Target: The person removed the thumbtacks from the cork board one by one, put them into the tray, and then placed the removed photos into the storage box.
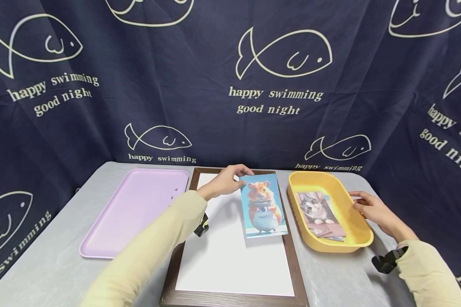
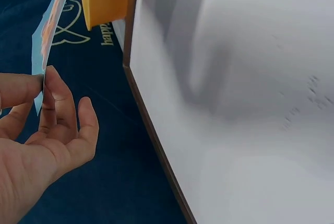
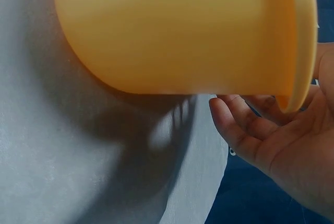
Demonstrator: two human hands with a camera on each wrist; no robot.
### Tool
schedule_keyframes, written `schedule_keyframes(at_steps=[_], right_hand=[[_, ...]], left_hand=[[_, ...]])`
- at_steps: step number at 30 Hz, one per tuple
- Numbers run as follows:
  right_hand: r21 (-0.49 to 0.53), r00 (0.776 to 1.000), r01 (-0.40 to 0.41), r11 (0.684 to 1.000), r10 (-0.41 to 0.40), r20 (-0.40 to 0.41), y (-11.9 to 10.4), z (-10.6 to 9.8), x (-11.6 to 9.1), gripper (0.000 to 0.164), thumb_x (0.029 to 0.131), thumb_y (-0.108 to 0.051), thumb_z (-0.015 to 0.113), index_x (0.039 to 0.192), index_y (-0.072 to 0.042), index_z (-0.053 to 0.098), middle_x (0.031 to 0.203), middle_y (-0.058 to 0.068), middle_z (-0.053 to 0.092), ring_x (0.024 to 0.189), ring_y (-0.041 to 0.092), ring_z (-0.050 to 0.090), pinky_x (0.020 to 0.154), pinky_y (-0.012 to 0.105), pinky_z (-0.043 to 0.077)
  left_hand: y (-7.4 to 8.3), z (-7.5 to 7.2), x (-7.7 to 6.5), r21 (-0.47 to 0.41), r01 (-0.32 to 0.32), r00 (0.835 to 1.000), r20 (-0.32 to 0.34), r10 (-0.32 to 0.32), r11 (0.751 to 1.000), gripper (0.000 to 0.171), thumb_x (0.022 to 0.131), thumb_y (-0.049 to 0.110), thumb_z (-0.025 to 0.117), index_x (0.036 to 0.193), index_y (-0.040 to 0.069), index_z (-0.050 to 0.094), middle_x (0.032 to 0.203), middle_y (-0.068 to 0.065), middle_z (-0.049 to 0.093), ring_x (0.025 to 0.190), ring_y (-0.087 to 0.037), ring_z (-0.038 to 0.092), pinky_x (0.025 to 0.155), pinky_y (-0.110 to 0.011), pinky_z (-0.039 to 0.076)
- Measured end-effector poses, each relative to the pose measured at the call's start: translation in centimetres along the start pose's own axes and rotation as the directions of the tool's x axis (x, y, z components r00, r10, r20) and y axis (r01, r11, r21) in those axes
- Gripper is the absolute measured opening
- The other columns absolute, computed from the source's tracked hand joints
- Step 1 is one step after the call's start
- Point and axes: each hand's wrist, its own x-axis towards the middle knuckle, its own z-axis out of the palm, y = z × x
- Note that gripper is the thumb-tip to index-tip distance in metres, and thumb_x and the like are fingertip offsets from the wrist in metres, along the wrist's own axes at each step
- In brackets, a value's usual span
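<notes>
My left hand (image 1: pixel 226 181) pinches a picture card (image 1: pixel 263 209) by its upper left edge, between thumb and fingers. The card shows an orange and white hamster-like figure on blue. It is held over the right part of a brown-framed whiteboard (image 1: pixel 230 268), raised off the surface in the left wrist view. My right hand (image 1: pixel 380 213) holds the right rim of a yellow basket (image 1: pixel 359 238), with fingers along the outer wall (image 3: pixel 172 41); the thumb is mostly hidden in the right wrist view. Inside lie picture cards (image 1: pixel 316 211), a grey cat on top.
A flat lilac tray (image 1: pixel 134 204) with small dark marks lies left of the whiteboard. The grey table (image 1: pixel 69 264) ends at a dark blue curtain (image 1: pixel 215 85) with fish drawings behind and at both sides.
</notes>
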Motion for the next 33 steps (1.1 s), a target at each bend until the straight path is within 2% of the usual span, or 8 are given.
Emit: schedule_keyframes(at_steps=[5, 9, 15, 25, 27, 30, 33], right_hand=[[-0.002, 1.0, -0.002, 1.0, 0.002, 0.0, 0.0, 0.1, 0.0, 0.045, 0.092, -0.006, 0.04, 0.131, 0.014, 0.029, 0.106, 0.027, 0.056, 0.076, 0.001, 0.055, 0.063, 0.026, 0.048], [0.004, 1.0, 0.0, 1.0, 0.0, -0.003, 0.1, 0.2, 0.1, 0.045, 0.092, -0.006, 0.04, 0.13, 0.014, 0.029, 0.105, 0.027, 0.056, 0.075, 0.001, 0.055, 0.063, 0.026, 0.049], [0.002, 1.0, 0.013, 1.0, -0.013, -0.011, 0.1, 0.2, 0.0, 0.045, 0.091, -0.006, 0.04, 0.13, 0.014, 0.03, 0.104, 0.025, 0.057, 0.075, 0.0, 0.054, 0.062, 0.025, 0.048], [-0.014, 1.0, 0.017, 1.0, -0.017, -0.014, -0.1, 0.1, -0.1, 0.044, 0.091, -0.004, 0.04, 0.13, 0.014, 0.03, 0.105, 0.028, 0.056, 0.075, 0.0, 0.054, 0.062, 0.025, 0.047], [-0.017, 1.0, 0.016, 1.0, -0.016, -0.014, 0.0, 0.1, -0.1, 0.044, 0.092, -0.005, 0.04, 0.13, 0.014, 0.03, 0.106, 0.029, 0.055, 0.075, 0.0, 0.054, 0.062, 0.025, 0.047], [-0.016, 1.0, 0.01, 1.0, -0.011, -0.015, 0.0, 0.2, 0.0, 0.044, 0.092, -0.004, 0.04, 0.13, 0.014, 0.03, 0.107, 0.03, 0.055, 0.076, 0.0, 0.054, 0.063, 0.025, 0.048], [-0.014, 1.0, 0.008, 1.0, -0.008, -0.013, 0.1, 0.2, 0.1, 0.044, 0.092, -0.004, 0.04, 0.13, 0.014, 0.03, 0.108, 0.031, 0.054, 0.077, 0.0, 0.054, 0.063, 0.025, 0.048]], left_hand=[[0.9, 0.8, 0.9, -0.02, 0.027, 0.999, 0.021, -0.026, 0.999, 0.029, 0.087, 0.0, 0.055, 0.113, 0.012, 0.06, 0.117, -0.006, 0.057, 0.112, -0.022, 0.052, 0.087, -0.03, 0.047], [1.6, 1.5, 1.5, -0.027, 0.028, 0.999, 0.024, -0.028, 0.999, 0.029, 0.087, 0.001, 0.055, 0.113, 0.013, 0.061, 0.126, -0.004, 0.054, 0.121, -0.024, 0.049, 0.09, -0.031, 0.047], [2.4, 2.8, 2.1, -0.045, 0.026, 0.999, 0.025, -0.025, 0.999, 0.029, 0.087, 0.001, 0.055, 0.112, 0.014, 0.061, 0.123, -0.004, 0.057, 0.119, -0.021, 0.05, 0.084, -0.025, 0.047], [3.5, 4.9, 3.5, -0.013, 0.01, 0.998, -0.054, -0.01, 1.0, 0.03, 0.087, 0.003, 0.055, 0.113, 0.016, 0.061, 0.124, -0.002, 0.057, 0.117, -0.021, 0.052, 0.085, -0.024, 0.047], [3.6, 5.4, 3.7, -0.011, -0.003, 0.997, -0.077, 0.002, 1.0, 0.03, 0.086, 0.002, 0.054, 0.112, 0.016, 0.061, 0.122, -0.003, 0.058, 0.111, -0.019, 0.055, 0.08, -0.022, 0.047], [3.8, 6.2, 4.1, -0.02, -0.022, 0.993, -0.116, 0.019, 1.0, 0.031, 0.085, 0.001, 0.053, 0.112, 0.015, 0.061, 0.116, -0.004, 0.06, 0.087, -0.015, 0.058, 0.066, -0.018, 0.043], [4.2, 6.9, 4.5, -0.053, -0.041, 0.989, -0.148, 0.033, 0.998, 0.032, 0.084, 0.0, 0.052, 0.112, 0.012, 0.061, 0.107, -0.007, 0.061, 0.066, -0.013, 0.049, 0.054, -0.018, 0.037]])
